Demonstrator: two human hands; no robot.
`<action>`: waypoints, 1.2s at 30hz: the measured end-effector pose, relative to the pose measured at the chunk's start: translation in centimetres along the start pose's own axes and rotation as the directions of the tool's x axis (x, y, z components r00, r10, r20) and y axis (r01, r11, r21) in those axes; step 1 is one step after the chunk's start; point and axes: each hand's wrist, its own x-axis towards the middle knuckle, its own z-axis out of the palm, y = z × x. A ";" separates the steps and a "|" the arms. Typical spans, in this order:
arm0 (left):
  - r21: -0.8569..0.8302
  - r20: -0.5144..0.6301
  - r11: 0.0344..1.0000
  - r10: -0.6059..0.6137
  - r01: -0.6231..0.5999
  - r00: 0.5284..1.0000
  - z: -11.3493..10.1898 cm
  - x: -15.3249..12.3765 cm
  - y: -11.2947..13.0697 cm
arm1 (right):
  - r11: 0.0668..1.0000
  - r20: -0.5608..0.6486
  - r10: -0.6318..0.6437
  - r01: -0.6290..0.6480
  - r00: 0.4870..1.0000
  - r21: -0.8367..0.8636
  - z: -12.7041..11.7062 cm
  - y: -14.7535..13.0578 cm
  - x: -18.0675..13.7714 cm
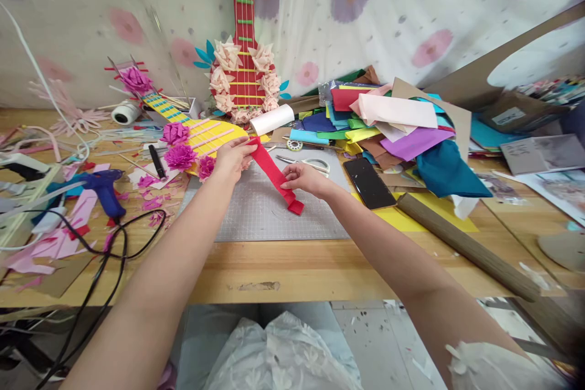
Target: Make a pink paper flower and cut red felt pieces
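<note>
A red paper strip (274, 173) stretches diagonally above a grey cutting mat (260, 213). My left hand (233, 158) pinches its upper end near a yellow paper guitar (214, 134) with magenta flowers. My right hand (304, 180) grips the strip lower down, and its folded tail hangs just past my fingers. Both hands are closed on the strip.
Scissors (308, 163), a tape roll (295, 145) and a black phone (369, 183) lie behind the mat. A heap of coloured paper sheets (393, 128) is at the right, a blue glue gun (104, 186) with a black cable at the left, a red paper guitar (243, 42) against the wall, and a cardboard tube (466, 247) at the right.
</note>
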 end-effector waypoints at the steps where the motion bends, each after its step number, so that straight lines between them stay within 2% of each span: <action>1: -0.006 0.005 1.000 -0.001 0.001 1.000 -0.1 0.0 0.0 | 1.000 0.001 0.006 -0.006 1.000 -0.003 0.0 0.0 0.0; 10: -0.053 -0.006 0.998 -0.019 0.019 1.000 -0.4 -0.5 0.0 | 1.000 0.031 0.011 -0.012 0.999 0.023 0.3 0.4 -0.1; 18: -0.062 -0.034 0.986 0.152 -0.154 0.988 -0.2 -0.7 -0.7 | 1.000 -0.042 0.003 -0.004 0.999 -0.024 0.5 0.4 -0.3; 22: -0.078 -0.011 0.985 0.154 -0.155 0.988 -0.4 -0.8 -0.6 | 0.998 -0.061 0.002 -0.005 0.998 -0.056 0.5 0.6 -0.2; 25: -0.011 -0.013 0.988 0.151 -0.151 0.988 -0.7 -0.6 -0.5 | 0.995 -0.110 -0.015 0.005 0.994 -0.096 0.5 0.9 0.1; 27: 0.117 -0.032 0.962 0.254 -0.248 0.967 -0.9 -0.5 -0.7 | 0.994 -0.124 -0.015 0.001 0.992 -0.108 0.5 0.8 0.1; 28: 0.205 -0.032 0.921 0.345 -0.332 0.938 -1.0 -0.6 -0.9 | 0.993 -0.120 -0.008 -0.006 0.993 -0.114 0.5 0.6 0.1; 30: 0.389 0.040 0.764 0.545 -0.515 0.838 -1.0 -1.0 -1.2 | 0.991 -0.099 0.009 -0.022 0.995 -0.134 0.3 0.1 -0.1; 32: 0.501 0.235 0.569 0.635 -0.652 0.736 -0.8 -1.9 -1.7 | 0.983 -0.045 0.038 -0.045 0.998 -0.180 -0.1 -0.7 -0.4; 33: 0.520 0.365 0.494 0.609 -0.697 0.704 -0.6 -2.4 -1.9 | 0.974 0.010 0.062 -0.059 0.998 -0.217 -0.4 -1.0 -0.4; 34: 0.522 0.505 0.441 0.530 -0.730 0.681 -0.4 -2.9 -2.2 | 0.963 0.077 0.092 -0.069 0.993 -0.262 -0.8 -1.4 -0.5; 36: 0.524 0.689 0.427 0.297 -0.737 0.661 -0.1 -3.7 -2.9 | 0.928 0.211 0.143 -0.057 0.967 -0.369 -1.5 -2.0 -0.4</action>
